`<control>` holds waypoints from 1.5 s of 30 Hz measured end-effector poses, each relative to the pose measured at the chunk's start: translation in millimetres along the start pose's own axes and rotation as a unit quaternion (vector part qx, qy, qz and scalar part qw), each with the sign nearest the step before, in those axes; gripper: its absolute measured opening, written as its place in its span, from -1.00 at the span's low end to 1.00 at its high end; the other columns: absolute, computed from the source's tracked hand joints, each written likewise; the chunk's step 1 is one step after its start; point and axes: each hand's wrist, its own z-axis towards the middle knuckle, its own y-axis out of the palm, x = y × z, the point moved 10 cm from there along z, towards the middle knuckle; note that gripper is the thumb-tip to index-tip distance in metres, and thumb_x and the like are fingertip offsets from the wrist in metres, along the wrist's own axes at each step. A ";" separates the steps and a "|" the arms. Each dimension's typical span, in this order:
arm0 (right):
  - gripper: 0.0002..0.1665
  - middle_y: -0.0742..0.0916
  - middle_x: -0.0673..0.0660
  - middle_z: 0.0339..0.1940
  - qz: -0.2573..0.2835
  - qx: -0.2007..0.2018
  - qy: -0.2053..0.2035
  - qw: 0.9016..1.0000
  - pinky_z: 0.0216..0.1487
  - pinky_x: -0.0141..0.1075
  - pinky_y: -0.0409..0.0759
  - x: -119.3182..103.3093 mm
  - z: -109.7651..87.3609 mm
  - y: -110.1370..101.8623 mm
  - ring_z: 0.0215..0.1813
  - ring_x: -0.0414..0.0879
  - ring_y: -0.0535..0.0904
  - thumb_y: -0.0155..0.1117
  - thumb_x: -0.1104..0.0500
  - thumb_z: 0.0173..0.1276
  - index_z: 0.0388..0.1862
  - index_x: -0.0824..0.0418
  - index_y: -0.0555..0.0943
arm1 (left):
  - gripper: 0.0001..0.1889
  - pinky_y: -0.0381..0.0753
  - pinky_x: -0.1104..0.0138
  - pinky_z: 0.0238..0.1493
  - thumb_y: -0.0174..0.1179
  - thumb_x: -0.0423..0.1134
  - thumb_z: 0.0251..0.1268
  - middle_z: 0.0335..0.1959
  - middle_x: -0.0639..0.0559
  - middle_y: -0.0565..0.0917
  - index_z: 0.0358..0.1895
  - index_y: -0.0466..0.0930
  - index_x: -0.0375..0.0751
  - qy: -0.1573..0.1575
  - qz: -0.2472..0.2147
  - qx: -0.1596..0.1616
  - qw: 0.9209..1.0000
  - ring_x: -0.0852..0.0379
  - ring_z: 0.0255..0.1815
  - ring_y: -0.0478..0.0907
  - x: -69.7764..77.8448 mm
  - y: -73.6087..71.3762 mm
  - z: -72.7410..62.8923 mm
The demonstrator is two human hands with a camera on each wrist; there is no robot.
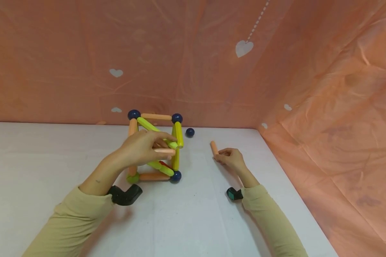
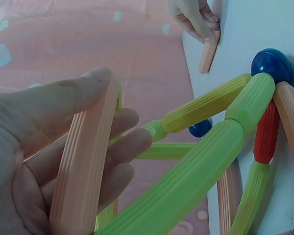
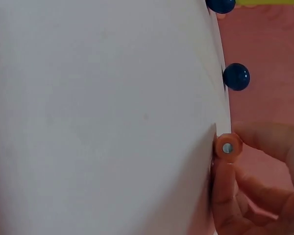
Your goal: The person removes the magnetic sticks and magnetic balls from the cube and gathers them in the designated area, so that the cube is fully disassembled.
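The left hand [image 1: 143, 147] held a peach ribbed rod [image 2: 83, 161] between thumb and fingers, in front of a boxy construction-toy frame [image 1: 154, 176] on the white tabletop [image 1: 193, 217]. Whether its fingertips also touched the frame's yellow-green rods could not be told. The right hand [image 1: 232, 159] pinched a second peach rod [image 1: 214, 147] to the right of the frame, with a metallic disc [image 3: 228, 148] visible in its end. A loose navy ball [image 1: 190, 132] sat near the frame's right rear side. Navy balls [image 1: 176, 176] and one green ball [image 1: 133, 178] formed corners.
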 end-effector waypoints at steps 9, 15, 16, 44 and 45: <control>-0.52 0.66 0.31 0.00 0.041 0.052 -0.049 0.997 0.02 -0.19 0.55 -30.7 -10.6 -3.9 0.05 0.12 0.59 0.24 0.10 0.35 0.18 0.32 0.52 | -0.55 0.55 0.29 -0.21 0.29 -0.02 0.23 -0.26 0.10 0.75 0.15 0.58 -0.08 0.006 0.017 0.003 1.000 0.13 -0.21 0.67 0.5 -0.7 1.8; -0.59 0.70 0.25 -0.08 0.072 0.041 -0.051 0.995 -0.20 -0.41 0.53 -34.8 -12.0 6.2 -0.19 -0.03 0.66 0.21 0.13 0.36 0.12 0.29 0.57 | -0.51 0.58 0.27 -0.18 0.29 0.01 0.22 -0.20 0.07 0.74 0.19 0.55 -0.08 -0.011 0.013 -0.014 1.000 0.08 -0.14 0.65 -3.5 2.2 3.6; -0.59 0.70 0.27 -0.08 0.080 0.037 -0.055 0.995 -0.21 -0.39 0.57 -35.7 -12.7 7.8 -0.21 0.00 0.67 0.21 0.14 0.36 0.13 0.30 0.56 | -0.50 0.58 0.27 -0.17 0.29 0.01 0.22 -0.19 0.06 0.74 0.20 0.55 -0.08 -0.014 0.013 -0.016 1.000 0.07 -0.13 0.64 -4.5 2.7 3.8; -0.54 0.72 0.22 -0.07 0.315 -0.054 -0.077 0.944 -0.13 -0.31 0.64 -133.1 -35.9 63.6 -0.25 -0.16 0.66 0.24 0.03 0.38 0.18 0.21 0.54 | -0.53 0.60 0.27 -0.21 0.28 -0.02 0.24 -0.24 0.04 0.75 0.17 0.57 -0.14 0.025 0.023 0.005 0.999 0.09 -0.21 0.69 -2.3 1.0 5.0; -0.54 0.72 0.22 -0.07 0.321 -0.053 -0.074 0.943 -0.14 -0.33 0.64 -134.6 -35.0 64.0 -0.25 -0.17 0.66 0.24 0.05 0.37 0.20 0.19 0.53 | -0.53 0.60 0.27 -0.21 0.27 -0.02 0.24 -0.24 0.05 0.75 0.17 0.56 -0.14 0.025 0.022 0.004 0.999 0.10 -0.21 0.69 -2.2 1.2 5.2</control>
